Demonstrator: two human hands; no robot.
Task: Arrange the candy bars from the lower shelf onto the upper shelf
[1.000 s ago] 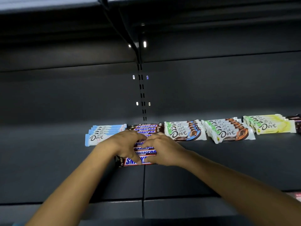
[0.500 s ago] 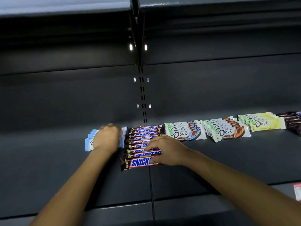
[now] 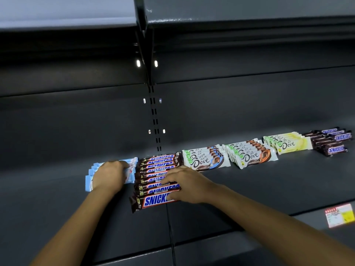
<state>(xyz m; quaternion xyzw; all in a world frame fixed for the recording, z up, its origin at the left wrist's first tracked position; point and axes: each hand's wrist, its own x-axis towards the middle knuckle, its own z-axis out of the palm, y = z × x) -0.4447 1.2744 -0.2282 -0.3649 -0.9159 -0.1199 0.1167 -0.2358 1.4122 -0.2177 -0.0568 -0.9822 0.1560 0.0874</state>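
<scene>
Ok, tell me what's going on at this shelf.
A person is straightening candy bars on a dark shelf. The left hand is curled over the light-blue bars, and the right hand rests on the front of the Snickers row beside them. Further right sit Dove stacks and a second Snickers pile.

Light-blue bars (image 3: 131, 174), Snickers row (image 3: 153, 167), Dove stacks (image 3: 206, 160) side by side, flat on shelf (image 3: 259, 189).

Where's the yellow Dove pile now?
In the head view, the yellow Dove pile lies right on the shelf, between the brown Dove pile and the far-right Snickers pile.
</scene>
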